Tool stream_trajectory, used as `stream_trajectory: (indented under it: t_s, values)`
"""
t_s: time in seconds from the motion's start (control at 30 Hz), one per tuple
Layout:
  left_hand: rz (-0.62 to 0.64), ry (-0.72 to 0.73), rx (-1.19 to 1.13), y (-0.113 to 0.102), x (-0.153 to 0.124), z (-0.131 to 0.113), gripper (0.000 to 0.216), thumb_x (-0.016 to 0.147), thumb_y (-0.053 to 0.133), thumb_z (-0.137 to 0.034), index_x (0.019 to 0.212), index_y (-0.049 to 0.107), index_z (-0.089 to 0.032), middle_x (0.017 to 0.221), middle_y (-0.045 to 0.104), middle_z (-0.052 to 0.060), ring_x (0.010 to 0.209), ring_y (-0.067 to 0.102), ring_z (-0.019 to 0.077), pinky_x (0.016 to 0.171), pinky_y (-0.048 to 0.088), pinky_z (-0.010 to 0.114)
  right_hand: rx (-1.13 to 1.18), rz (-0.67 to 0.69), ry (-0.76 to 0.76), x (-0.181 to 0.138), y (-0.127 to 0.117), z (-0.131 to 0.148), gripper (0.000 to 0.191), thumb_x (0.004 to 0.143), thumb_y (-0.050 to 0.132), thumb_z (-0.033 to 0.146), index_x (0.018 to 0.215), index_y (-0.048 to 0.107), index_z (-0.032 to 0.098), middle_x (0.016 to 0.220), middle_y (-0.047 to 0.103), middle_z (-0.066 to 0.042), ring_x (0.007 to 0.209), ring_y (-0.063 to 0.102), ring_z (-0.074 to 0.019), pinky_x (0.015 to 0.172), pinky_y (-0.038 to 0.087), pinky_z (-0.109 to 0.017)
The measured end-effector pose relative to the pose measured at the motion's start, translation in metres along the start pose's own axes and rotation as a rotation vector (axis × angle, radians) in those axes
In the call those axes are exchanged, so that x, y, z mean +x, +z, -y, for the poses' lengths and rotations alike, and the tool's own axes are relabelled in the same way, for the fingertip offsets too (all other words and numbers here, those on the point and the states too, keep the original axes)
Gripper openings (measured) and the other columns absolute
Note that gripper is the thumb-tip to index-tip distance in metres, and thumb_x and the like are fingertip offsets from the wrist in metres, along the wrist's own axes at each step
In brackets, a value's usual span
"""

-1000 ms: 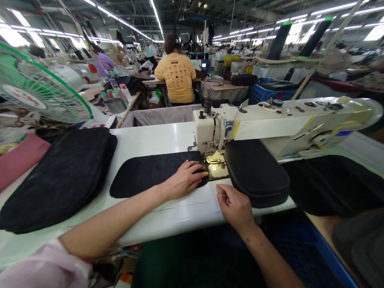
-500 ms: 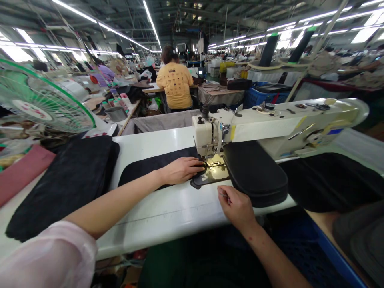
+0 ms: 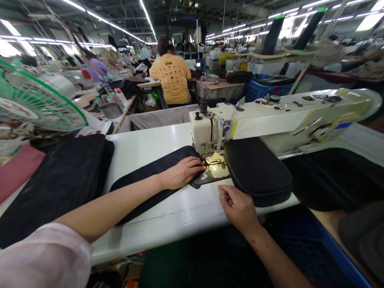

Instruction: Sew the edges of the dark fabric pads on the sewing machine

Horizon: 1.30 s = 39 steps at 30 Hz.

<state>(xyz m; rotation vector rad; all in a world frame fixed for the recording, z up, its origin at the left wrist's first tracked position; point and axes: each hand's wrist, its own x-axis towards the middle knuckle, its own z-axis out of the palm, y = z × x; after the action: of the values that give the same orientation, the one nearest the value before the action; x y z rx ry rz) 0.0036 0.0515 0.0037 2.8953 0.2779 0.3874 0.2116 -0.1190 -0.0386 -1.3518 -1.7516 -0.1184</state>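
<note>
Two thread cones [image 3: 273,36] beyond sewing machine [image 3: 270,122]

1 loose, pale pink, thin-looking fabric sleeve [image 3: 51,256] ends in a rounded edge above the bare left forearm [image 3: 120,204]. Right of that sleeve are shadowed, dark green lap cloth [image 3: 168,258], the bare left hand [image 3: 181,173], the bare right hand [image 3: 239,208] and the bare right forearm [image 3: 271,258] with 2 small marks [image 3: 253,241].

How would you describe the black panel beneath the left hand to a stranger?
Start from the cream sewing machine on the white table. Left of its shiny needle plate lies a black panel, partly covered by the left hand. The left stack and right stack are black too, but only this panel is under a hand.
</note>
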Motion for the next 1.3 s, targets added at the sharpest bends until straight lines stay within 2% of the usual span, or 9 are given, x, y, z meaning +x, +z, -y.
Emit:
stream_trajectory:
  t_s: [0.17, 0.4, 0.57, 0.77, 0.87, 0.93, 1.1, 1.2, 1.3]
  values:
    - [-0.083, -0.157, 0.064, 0.01, 0.002, -0.021, 0.038, 0.098, 0.039, -0.015, 0.13, 0.06, -0.012, 0.132, 0.058, 0.017, 0.128, 0.049, 0.0283, 0.112, 0.043, 0.047, -0.007, -0.004, -0.005, -0.001, 0.0, -0.001, 0.019, 0.1, 0.046, 0.02, 0.097, 0.064, 0.016, 0.08, 0.073, -0.003, 0.065, 0.068, -0.014, 0.065, 0.049, -0.024]
    - [0.015, -0.124, 0.052, 0.005, -0.005, -0.011, 0.038, 0.102, 0.043, -0.029, 0.135, 0.059, -0.018, 0.144, 0.054, 0.014, 0.137, 0.046, 0.0287, 0.117, 0.037, 0.048, 0.003, -0.013, -0.002, 0.0, 0.0, -0.002, 0.019, 0.099, 0.046, 0.02, 0.096, 0.065, 0.017, 0.08, 0.073, -0.003, 0.066, 0.069, -0.0139, 0.066, 0.05, -0.023]
    - [-0.078, -0.353, 0.152, 0.022, -0.002, -0.038, 0.039, 0.102, 0.043, -0.033, 0.136, 0.058, -0.019, 0.146, 0.052, 0.014, 0.141, 0.042, 0.0306, 0.117, 0.038, 0.05, 0.001, -0.021, 0.0, -0.002, 0.002, -0.004, 0.017, 0.1, 0.048, 0.021, 0.097, 0.065, 0.017, 0.083, 0.074, -0.004, 0.068, 0.07, -0.0145, 0.068, 0.05, -0.023]
    - [-0.162, -0.655, 0.252, 0.051, 0.024, -0.075, 0.042, 0.1, 0.049, -0.031, 0.137, 0.055, -0.013, 0.149, 0.049, 0.02, 0.142, 0.04, 0.0357, 0.116, 0.036, 0.055, 0.024, -0.03, 0.0, -0.001, 0.001, -0.004, 0.017, 0.099, 0.049, 0.021, 0.096, 0.065, 0.017, 0.079, 0.073, -0.002, 0.064, 0.068, -0.0131, 0.063, 0.049, -0.022]
    - [-0.175, -0.756, 0.271, 0.054, 0.034, -0.083, 0.045, 0.098, 0.052, -0.032, 0.136, 0.055, -0.009, 0.149, 0.048, 0.023, 0.142, 0.04, 0.0388, 0.116, 0.035, 0.057, 0.034, -0.026, 0.0, 0.0, 0.0, -0.003, 0.018, 0.099, 0.049, 0.022, 0.095, 0.065, 0.016, 0.077, 0.071, -0.002, 0.062, 0.066, -0.0124, 0.063, 0.048, -0.021]
    - [-0.157, -0.732, 0.267, 0.048, 0.032, -0.082, 0.042, 0.099, 0.051, -0.034, 0.131, 0.058, -0.008, 0.146, 0.05, 0.024, 0.141, 0.041, 0.0377, 0.116, 0.036, 0.055, 0.03, -0.026, 0.009, 0.0, -0.001, -0.002, 0.018, 0.099, 0.049, 0.022, 0.094, 0.065, 0.017, 0.076, 0.071, -0.002, 0.061, 0.065, -0.0127, 0.063, 0.048, -0.022]
    - [-0.085, -0.436, 0.227, 0.03, 0.005, -0.069, 0.038, 0.102, 0.045, -0.035, 0.132, 0.058, -0.016, 0.145, 0.053, 0.016, 0.14, 0.043, 0.0309, 0.117, 0.038, 0.05, 0.028, 0.06, -0.021, -0.001, -0.002, -0.002, 0.019, 0.099, 0.048, 0.02, 0.096, 0.067, 0.018, 0.082, 0.07, -0.004, 0.07, 0.068, -0.015, 0.066, 0.05, -0.023]
    - [-0.104, -0.421, 0.228, 0.03, -0.002, -0.06, 0.043, 0.103, 0.041, -0.036, 0.136, 0.055, -0.014, 0.149, 0.049, 0.017, 0.143, 0.04, 0.0317, 0.119, 0.036, 0.051, 0.002, 0.186, -0.092, 0.001, -0.003, 0.0, 0.02, 0.096, 0.052, 0.017, 0.107, 0.069, 0.018, 0.103, 0.073, -0.007, 0.08, 0.071, -0.0153, 0.068, 0.052, -0.022]
    - [-0.13, -0.454, 0.21, 0.033, 0.004, -0.05, 0.04, 0.103, 0.042, -0.035, 0.133, 0.057, -0.013, 0.147, 0.051, 0.018, 0.143, 0.04, 0.031, 0.12, 0.034, 0.052, -0.101, 0.315, -0.104, 0.009, -0.002, 0.002, 0.025, 0.093, 0.055, 0.015, 0.113, 0.069, 0.019, 0.118, 0.072, -0.008, 0.08, 0.073, -0.0162, 0.065, 0.054, -0.024]
